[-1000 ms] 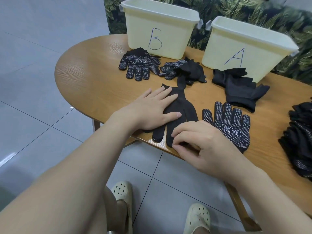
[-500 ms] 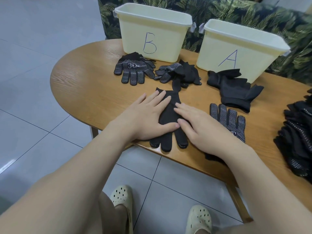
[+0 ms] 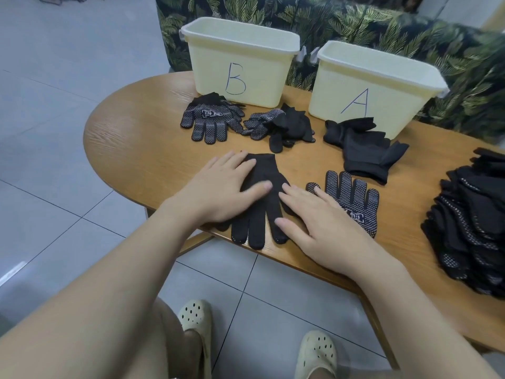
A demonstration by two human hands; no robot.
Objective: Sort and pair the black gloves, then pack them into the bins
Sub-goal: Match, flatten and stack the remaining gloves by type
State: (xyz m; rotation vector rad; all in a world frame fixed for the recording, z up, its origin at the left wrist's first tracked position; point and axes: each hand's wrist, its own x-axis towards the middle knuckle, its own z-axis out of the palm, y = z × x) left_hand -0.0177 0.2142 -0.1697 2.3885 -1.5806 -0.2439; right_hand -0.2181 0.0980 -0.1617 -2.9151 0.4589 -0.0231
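The pale yellow plastic bin at upper centre of the frame (image 3: 240, 61) carries a hand-drawn blue letter "B" on its front wall. The pale yellow plastic bin at upper right (image 3: 377, 86) carries a hand-drawn blue letter "A" on its front wall. The black dotted fabric glove below bin B (image 3: 211, 121) bears a white boxed mark, not legible. The black dotted fabric glove at centre right (image 3: 352, 198) bears a white boxed mark, partly covered and not legible

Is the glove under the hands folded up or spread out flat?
Spread flat. The glove lies on the table, fingers fanned toward the near edge, with the left hand and right hand pressing it.
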